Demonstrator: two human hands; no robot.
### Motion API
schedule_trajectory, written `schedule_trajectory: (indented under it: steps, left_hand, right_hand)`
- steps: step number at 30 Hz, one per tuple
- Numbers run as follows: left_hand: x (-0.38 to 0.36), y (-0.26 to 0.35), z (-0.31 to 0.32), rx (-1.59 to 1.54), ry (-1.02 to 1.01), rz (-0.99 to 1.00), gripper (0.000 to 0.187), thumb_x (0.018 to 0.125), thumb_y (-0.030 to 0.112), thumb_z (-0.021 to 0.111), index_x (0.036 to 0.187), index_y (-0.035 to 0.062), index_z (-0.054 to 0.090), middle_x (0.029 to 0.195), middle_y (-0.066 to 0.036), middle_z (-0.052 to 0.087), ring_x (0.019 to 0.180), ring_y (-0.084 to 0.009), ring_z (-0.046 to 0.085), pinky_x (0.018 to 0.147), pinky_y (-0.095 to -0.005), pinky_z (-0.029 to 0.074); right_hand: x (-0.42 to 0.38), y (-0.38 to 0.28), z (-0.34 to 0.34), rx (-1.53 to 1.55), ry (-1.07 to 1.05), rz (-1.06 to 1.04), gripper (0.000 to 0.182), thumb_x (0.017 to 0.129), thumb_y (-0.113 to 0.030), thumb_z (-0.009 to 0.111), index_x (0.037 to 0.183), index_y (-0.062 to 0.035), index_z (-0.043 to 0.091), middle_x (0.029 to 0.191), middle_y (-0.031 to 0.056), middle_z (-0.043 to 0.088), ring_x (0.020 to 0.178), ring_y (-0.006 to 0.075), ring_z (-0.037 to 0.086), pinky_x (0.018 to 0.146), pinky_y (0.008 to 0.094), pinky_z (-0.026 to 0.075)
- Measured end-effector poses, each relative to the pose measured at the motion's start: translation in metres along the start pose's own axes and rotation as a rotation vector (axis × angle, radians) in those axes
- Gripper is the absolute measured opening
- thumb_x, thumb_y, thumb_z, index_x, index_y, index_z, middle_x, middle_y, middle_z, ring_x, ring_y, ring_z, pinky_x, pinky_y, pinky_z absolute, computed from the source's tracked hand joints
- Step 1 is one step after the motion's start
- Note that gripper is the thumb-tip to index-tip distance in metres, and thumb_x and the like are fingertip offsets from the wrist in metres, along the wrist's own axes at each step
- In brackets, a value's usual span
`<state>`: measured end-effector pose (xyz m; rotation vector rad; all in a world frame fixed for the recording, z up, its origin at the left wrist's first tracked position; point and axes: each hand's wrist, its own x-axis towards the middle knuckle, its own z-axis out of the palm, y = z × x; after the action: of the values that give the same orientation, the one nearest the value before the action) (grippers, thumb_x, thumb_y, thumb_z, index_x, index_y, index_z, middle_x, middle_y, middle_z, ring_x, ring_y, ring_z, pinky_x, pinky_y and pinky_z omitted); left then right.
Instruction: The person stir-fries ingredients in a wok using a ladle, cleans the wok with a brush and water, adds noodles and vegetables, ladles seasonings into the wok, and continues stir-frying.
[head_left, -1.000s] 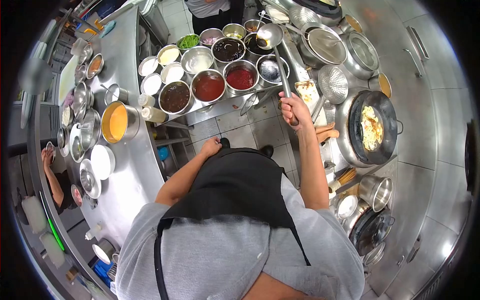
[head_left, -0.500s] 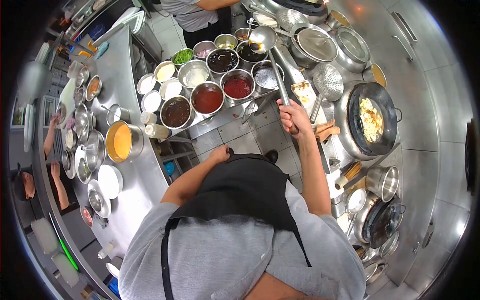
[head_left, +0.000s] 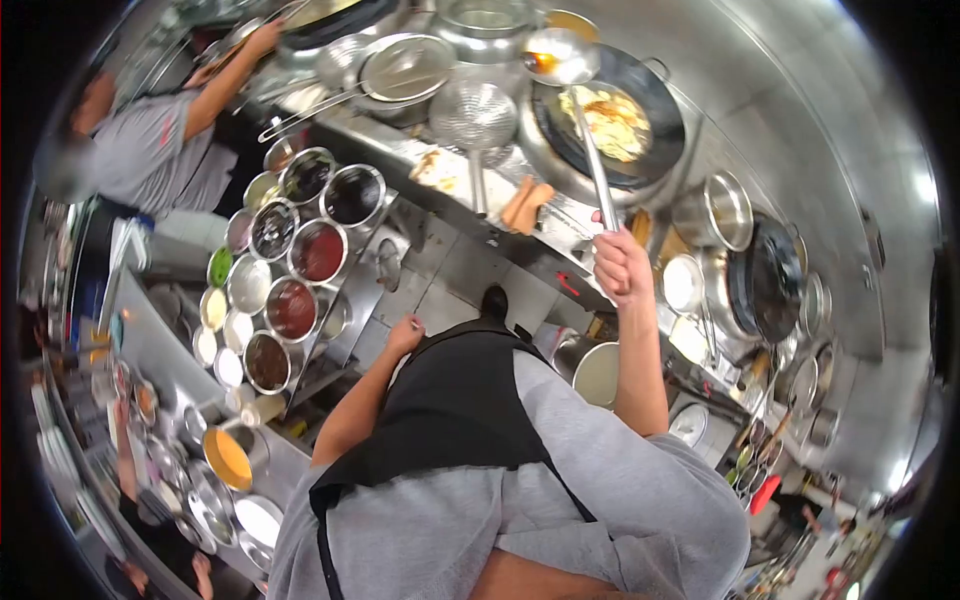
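Observation:
My right hand (head_left: 623, 268) is wrapped round the long handle of a steel ladle (head_left: 597, 165). Some brown liquid shows in the ladle's bowl, which hangs over the far rim of a black wok (head_left: 655, 150). Scrambled-looking yellow and white food (head_left: 613, 127), perhaps egg, lies in this wok, browner in places. My left hand (head_left: 404, 335) is low by the side of my black apron (head_left: 440, 400), its fingers curled; what they hold, if anything, is too small to name.
A perforated skimmer (head_left: 474, 115) lies left of the wok. Steel pots of sauces, such as a red one (head_left: 318, 253), crowd the trolley at left. Another wok (head_left: 775, 285) and a steel pot (head_left: 713, 212) stand right. A co-worker (head_left: 160, 150) works at far left.
My view has swung right toward the stove. The ladle has moved from above the sauce pots to over the wok with the food. My right hand keeps its grip.

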<state>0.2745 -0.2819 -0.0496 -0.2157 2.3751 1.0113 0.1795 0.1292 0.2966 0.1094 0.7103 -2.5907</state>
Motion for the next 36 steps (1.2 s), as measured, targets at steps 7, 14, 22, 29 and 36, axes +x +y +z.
schedule_trajectory:
  steps: [7, 14, 22, 29, 36]
  left_hand:
    - [0.040, 0.257, -0.051, -0.171, 0.117, 0.480, 0.031, 0.086, 0.020, 0.065, 0.112, 0.0043, 0.063, 0.099, -0.018, 0.069, 0.095, -0.0334, 0.068, 0.084, -0.0423, 0.053]
    - [0.118, 0.468, -0.037, 0.267, 0.247, 1.044, 0.066, 0.084, 0.025, 0.070, 0.139, 0.0020, 0.044, 0.151, -0.024, 0.036, 0.140, -0.0392, 0.037, 0.114, -0.0441, 0.035]
    - [0.144, 0.499, -0.016, 0.500, 0.202, 0.803, 0.077, 0.080, 0.029, 0.073, 0.142, -0.0046, 0.042, 0.158, -0.027, 0.025, 0.150, -0.0399, 0.020, 0.121, -0.0421, 0.026]
    - [0.102, 0.479, -0.051, 0.009, 0.014, 0.738, 0.061, 0.084, 0.033, 0.074, 0.132, 0.0012, 0.053, 0.134, -0.021, 0.055, 0.124, -0.0310, 0.055, 0.103, -0.0407, 0.045]
    - [-0.066, 0.431, -0.085, -0.346, -0.114, 0.501, 0.034, 0.092, 0.021, 0.069, 0.121, 0.0041, 0.061, 0.110, -0.009, 0.068, 0.096, -0.0174, 0.067, 0.089, -0.0334, 0.053]
  right_hand:
    - [-0.053, -0.090, -0.051, -1.618, 0.827, -0.036, 0.030, 0.083, -0.007, 0.057, 0.112, -0.0004, 0.055, 0.073, 0.0103, 0.059, 0.065, 0.0198, 0.062, 0.060, 0.0360, 0.047]
    - [-0.048, -0.098, -0.164, -1.990, 0.736, -0.177, 0.037, 0.082, -0.010, 0.065, 0.118, -0.0022, 0.058, 0.073, 0.0165, 0.065, 0.064, 0.0319, 0.065, 0.064, 0.0424, 0.052]
    - [-0.015, -0.139, -0.186, -1.171, 0.830, -0.299, 0.020, 0.087, -0.007, 0.061, 0.104, -0.0024, 0.053, 0.062, 0.0015, 0.051, 0.040, 0.0122, 0.047, 0.039, 0.0301, 0.038]
    - [0.000, -0.113, -0.183, -0.809, 0.731, -0.137, 0.021, 0.089, -0.002, 0.060, 0.109, -0.0049, 0.054, 0.057, -0.0012, 0.047, 0.038, 0.0091, 0.042, 0.034, 0.0254, 0.031]
    - [0.057, -0.167, -0.198, -1.656, 0.879, -0.320, 0.028, 0.087, -0.012, 0.061, 0.110, -0.0005, 0.050, 0.075, 0.0191, 0.064, 0.055, 0.0301, 0.065, 0.058, 0.0428, 0.052]
